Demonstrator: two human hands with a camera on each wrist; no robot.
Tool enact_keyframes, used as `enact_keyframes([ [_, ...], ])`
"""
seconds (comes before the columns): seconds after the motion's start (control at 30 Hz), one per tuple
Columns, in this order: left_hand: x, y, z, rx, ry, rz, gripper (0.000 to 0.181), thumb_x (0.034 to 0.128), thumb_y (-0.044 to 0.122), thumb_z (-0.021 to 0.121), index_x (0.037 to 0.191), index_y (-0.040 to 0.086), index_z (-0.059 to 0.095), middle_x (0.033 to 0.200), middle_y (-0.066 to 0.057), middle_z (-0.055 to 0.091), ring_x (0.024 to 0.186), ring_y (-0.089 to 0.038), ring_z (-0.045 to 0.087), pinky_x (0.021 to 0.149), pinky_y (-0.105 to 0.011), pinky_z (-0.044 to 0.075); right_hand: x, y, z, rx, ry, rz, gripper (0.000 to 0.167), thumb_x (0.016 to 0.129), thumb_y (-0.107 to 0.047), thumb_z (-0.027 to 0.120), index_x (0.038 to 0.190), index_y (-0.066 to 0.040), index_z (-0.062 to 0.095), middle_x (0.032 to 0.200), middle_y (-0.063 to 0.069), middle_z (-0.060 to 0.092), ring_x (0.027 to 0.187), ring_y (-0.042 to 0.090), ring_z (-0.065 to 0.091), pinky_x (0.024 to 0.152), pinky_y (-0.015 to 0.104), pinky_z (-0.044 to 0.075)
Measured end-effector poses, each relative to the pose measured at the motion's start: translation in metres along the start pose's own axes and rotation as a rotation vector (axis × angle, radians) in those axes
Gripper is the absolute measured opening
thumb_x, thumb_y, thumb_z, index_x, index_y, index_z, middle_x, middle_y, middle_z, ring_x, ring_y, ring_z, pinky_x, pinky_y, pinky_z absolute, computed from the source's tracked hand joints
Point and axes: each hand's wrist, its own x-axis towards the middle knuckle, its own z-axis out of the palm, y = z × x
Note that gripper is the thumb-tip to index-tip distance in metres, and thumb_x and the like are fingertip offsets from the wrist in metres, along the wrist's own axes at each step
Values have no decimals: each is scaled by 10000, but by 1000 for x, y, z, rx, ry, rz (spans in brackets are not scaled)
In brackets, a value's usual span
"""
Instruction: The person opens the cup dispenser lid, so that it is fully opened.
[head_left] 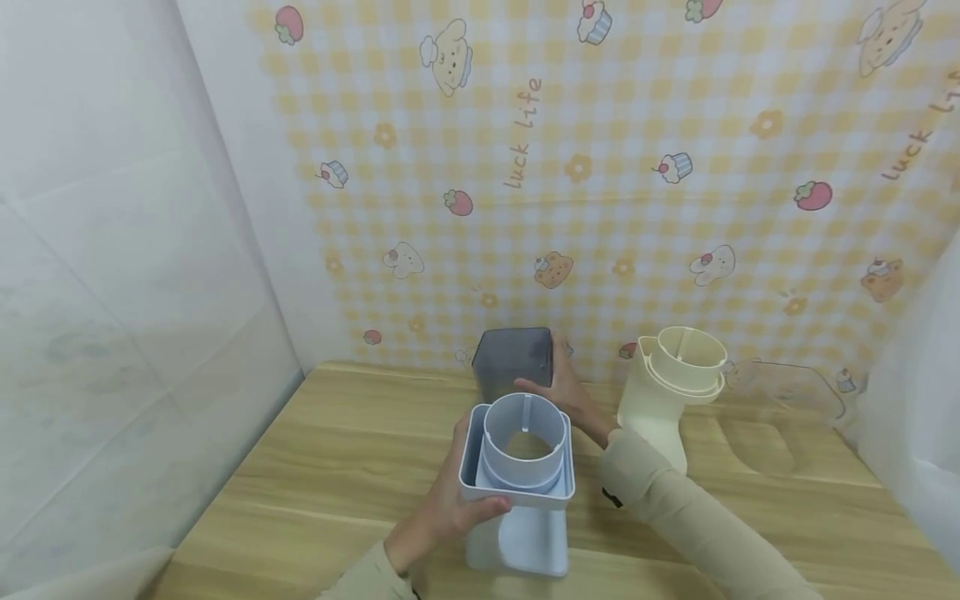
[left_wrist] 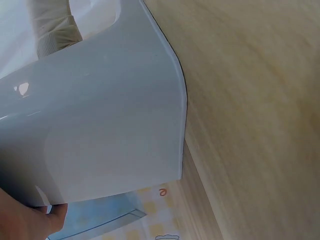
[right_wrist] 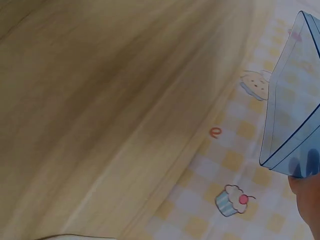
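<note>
My left hand grips a pale blue plastic dispenser base by its square rim, thumb along the near side. A round open collar rises from the top of this base, and its smooth wall fills much of the left wrist view. Just behind it, my right hand holds a translucent blue-grey square container by its right side. In the right wrist view that container is partly cut off at the edge, above the fingers of the right hand.
To the right stands a cream dispenser base of like shape, close to the right sleeve. Beyond it is a clear see-through container near the back edge. A patterned yellow checked cloth hangs behind the wooden table.
</note>
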Motion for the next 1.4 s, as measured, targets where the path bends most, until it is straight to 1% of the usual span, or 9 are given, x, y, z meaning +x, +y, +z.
enact_keyframes([
  [0.1, -1, -1, 0, 7, 1, 1, 1014, 856, 505, 733, 1549, 49, 149, 1447, -153, 437, 1265, -180, 497, 1112, -234, 384, 0, 8, 5, 15, -11, -37, 1032, 800, -379, 810, 1558, -81, 175, 1524, 206, 369, 1426, 410, 353, 1179, 612, 271],
  [0.2, -1, -2, 1, 16, 2, 7, 1025, 856, 521, 726, 1547, 34, 146, 1452, -149, 433, 1273, -174, 490, 1122, -226, 368, 1, 15, 8, 24, -11, -62, 996, 784, -316, 830, 1535, -85, 217, 1460, 206, 427, 1374, 403, 409, 1159, 598, 308],
  [0.3, -2, -3, 2, 11, 1, 16, 1029, 856, 515, 730, 1548, 30, 143, 1462, -157, 429, 1288, -186, 486, 1136, -229, 356, -1, 22, 10, 9, -5, -85, 1095, 785, -433, 817, 1550, -9, 159, 1549, 274, 306, 1450, 450, 294, 1193, 625, 225],
  [0.47, -3, -3, 3, -2, 2, 22, 1019, 854, 491, 742, 1552, 47, 148, 1458, -172, 435, 1284, -201, 497, 1142, -244, 365, -6, 35, 8, -31, -52, -105, 1405, 696, -804, 686, 1540, 105, 28, 1607, 365, 0, 1494, 529, 17, 1198, 675, 52],
  [0.6, -3, -2, 4, -1, 7, 23, 1023, 854, 497, 739, 1555, 48, 146, 1454, -174, 433, 1281, -189, 496, 1141, -238, 364, -9, 39, 4, -45, -96, -103, 1464, 659, -863, 654, 1538, 110, 1, 1599, 378, -39, 1484, 547, 3, 1191, 683, 58],
  [0.73, -2, -1, 3, -2, 9, 20, 1023, 859, 501, 734, 1557, 47, 141, 1461, -169, 430, 1285, -181, 493, 1141, -236, 363, -7, 37, -4, -64, -112, -82, 1417, 687, -773, 718, 1549, 87, -7, 1606, 369, -8, 1485, 535, 59, 1200, 655, 102],
  [1.0, 0, 0, 2, -8, 3, -17, 1022, 849, 499, 745, 1558, 74, 146, 1461, -153, 434, 1279, -171, 499, 1133, -255, 386, -7, 37, -22, -96, -139, 29, 1278, 734, -444, 845, 1582, 11, 4, 1635, 297, 87, 1492, 482, 177, 1193, 634, 194],
  [1.17, 0, 1, 2, -38, 4, -13, 1011, 851, 475, 754, 1552, 65, 152, 1459, -161, 431, 1291, -179, 492, 1140, -265, 386, -10, 42, -30, -111, -159, 36, 1260, 764, -434, 831, 1579, 22, -15, 1623, 306, 136, 1447, 503, 278, 1161, 647, 274],
  [1.4, 0, 2, 2, -67, 3, 6, 993, 860, 455, 752, 1551, 65, 155, 1461, -182, 418, 1311, -194, 476, 1153, -280, 380, -15, 55, -38, -28, -158, 4, 1130, 798, -224, 831, 1597, -39, 54, 1617, 257, 224, 1426, 474, 338, 1148, 619, 324],
])
